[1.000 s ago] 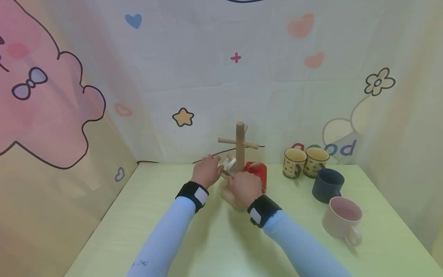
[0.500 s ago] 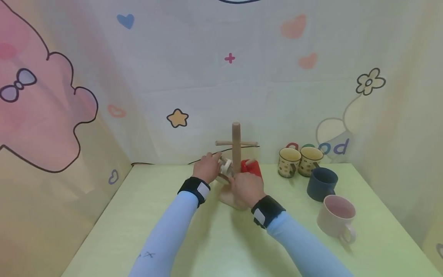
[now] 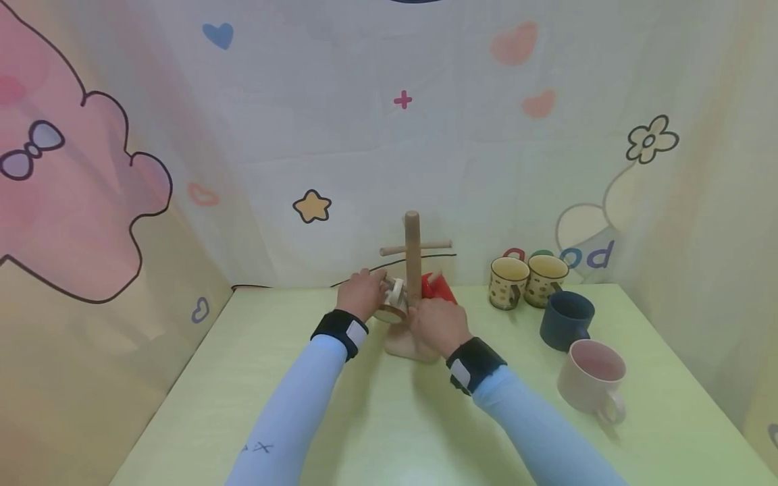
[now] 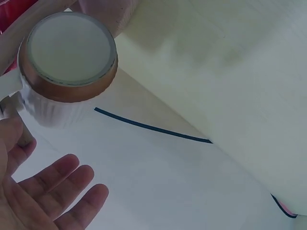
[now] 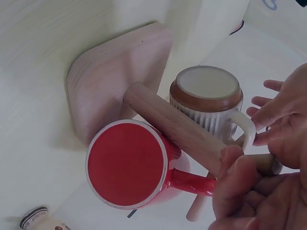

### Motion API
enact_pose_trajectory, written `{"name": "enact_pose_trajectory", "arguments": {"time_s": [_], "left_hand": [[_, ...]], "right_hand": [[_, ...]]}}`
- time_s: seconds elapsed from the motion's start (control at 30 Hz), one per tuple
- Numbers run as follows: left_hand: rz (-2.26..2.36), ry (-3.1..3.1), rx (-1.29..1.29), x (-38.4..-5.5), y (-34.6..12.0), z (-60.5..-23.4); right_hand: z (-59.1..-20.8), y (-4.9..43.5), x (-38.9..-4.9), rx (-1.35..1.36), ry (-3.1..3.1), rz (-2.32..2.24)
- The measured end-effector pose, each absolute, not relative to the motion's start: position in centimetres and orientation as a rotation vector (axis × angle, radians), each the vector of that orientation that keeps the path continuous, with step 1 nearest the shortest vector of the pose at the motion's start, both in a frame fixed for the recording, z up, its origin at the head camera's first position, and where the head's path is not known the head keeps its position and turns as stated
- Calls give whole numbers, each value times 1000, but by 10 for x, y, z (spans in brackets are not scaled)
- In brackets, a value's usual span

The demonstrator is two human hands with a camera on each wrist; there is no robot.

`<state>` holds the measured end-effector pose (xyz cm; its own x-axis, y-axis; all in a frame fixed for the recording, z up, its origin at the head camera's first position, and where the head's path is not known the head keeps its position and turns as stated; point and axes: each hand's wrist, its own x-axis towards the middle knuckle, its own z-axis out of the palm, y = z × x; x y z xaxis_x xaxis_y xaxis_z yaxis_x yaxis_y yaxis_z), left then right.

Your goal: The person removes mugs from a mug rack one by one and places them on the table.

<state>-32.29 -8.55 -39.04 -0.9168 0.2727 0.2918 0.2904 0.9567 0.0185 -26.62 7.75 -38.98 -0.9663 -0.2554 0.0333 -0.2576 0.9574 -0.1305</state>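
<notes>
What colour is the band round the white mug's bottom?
Brown. The band on the white mug shows best in the left wrist view.

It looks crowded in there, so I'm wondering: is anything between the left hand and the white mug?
Only the end of the wooden peg on which the white mug hangs; the left hand pinches that end. Nothing else visible stands between hand and mug: the red mug is on the other side of the post.
</notes>
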Motion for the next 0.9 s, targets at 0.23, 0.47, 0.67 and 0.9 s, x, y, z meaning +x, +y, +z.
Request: {"name": "enact_pose_trajectory", "arguments": {"time_s": [0.23, 0.47, 0.67, 0.9], "left_hand": [[-40, -2805, -390, -319, -86, -389], [8, -2773, -370, -319, -87, -389], [-2, -2749, -369, -314, -89, -389], [-34, -2736, -375, -309, -93, -395]], "right_hand": [[-389, 78, -268, 486, -3029, 97], [-388, 79, -270, 397, -3030, 259], [-387, 81, -274, 343, -3052, 321], [-392, 85, -279, 244, -3082, 292]]}}
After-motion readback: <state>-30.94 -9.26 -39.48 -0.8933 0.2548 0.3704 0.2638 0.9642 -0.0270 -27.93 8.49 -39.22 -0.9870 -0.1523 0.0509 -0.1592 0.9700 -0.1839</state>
